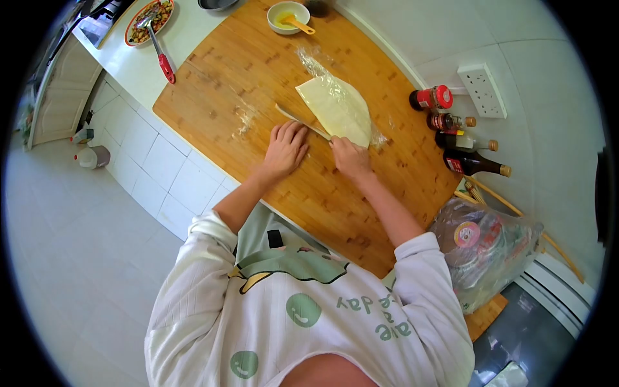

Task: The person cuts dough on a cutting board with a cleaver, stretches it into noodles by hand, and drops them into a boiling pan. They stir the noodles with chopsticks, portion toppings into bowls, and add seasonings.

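A folded sheet of pale dough (342, 106) lies on the wooden board, with crinkled plastic wrap (314, 64) along its far edge. Beside its near edge, a long thin pale strip (300, 119) runs slantwise; whether it is dough or a thin tool I cannot tell. The strip's right end meets the closed fingers of my right hand (351, 158), next to the sheet's lower corner. My left hand (285, 148) rests palm down on the board, fingers stretched forward just below the strip.
The wooden board (225, 71) carries a flour smear. At its far edge stands a white bowl (288, 18) with yellow liquid and an orange brush (300, 26). A plate of chopped food (149, 22) holds a red-handled spoon (164, 64). Several bottles (474, 162) line the right wall.
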### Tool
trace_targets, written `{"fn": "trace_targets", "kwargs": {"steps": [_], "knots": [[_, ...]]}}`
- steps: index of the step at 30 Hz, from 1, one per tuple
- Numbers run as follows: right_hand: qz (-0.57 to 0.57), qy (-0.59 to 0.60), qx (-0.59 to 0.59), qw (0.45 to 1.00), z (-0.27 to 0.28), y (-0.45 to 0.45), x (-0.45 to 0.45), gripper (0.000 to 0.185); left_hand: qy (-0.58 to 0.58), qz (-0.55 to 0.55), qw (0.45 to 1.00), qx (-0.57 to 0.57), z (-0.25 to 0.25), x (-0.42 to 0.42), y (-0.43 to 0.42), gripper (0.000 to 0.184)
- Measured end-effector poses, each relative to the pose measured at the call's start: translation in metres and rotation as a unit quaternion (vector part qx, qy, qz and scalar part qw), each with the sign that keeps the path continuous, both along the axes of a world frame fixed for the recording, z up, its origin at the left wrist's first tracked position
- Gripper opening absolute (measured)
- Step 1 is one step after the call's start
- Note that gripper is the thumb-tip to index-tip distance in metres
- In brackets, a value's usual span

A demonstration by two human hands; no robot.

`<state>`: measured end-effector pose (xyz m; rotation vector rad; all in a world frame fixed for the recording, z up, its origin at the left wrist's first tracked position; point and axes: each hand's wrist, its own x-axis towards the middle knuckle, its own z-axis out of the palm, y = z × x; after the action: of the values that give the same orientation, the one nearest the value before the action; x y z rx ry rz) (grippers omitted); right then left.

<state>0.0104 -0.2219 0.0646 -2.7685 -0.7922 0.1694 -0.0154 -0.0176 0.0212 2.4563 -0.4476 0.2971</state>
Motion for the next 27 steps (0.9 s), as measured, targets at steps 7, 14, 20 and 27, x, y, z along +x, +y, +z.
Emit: {"fn": "trace_targets", "kwargs": {"steps": [7, 14, 20, 27], "knots": [[-0.095, 0.054, 0.017, 0.994, 0.036, -0.035, -0.02, 0.016, 0.022, -0.078, 0.997, -0.006, -0.007, -0.025, -0.039, 0.039], [-0.111, 0.128, -0.044, 0.985, 0.042, -0.067, -0.035, 0.015, 0.028, -0.125, 0.992, -0.014, -0.005, -0.019, -0.062, 0.041], [-0.112, 0.146, -0.054, 0.981, 0.043, -0.074, -0.041, 0.015, 0.028, -0.119, 0.992, 0.02, -0.01, -0.024, -0.063, 0.043], [-0.101, 0.14, -0.054, 0.984, 0.044, -0.077, -0.044, 0.014, 0.033, -0.124, 0.992, -0.003, -0.006, -0.027, -0.066, 0.045]]}}
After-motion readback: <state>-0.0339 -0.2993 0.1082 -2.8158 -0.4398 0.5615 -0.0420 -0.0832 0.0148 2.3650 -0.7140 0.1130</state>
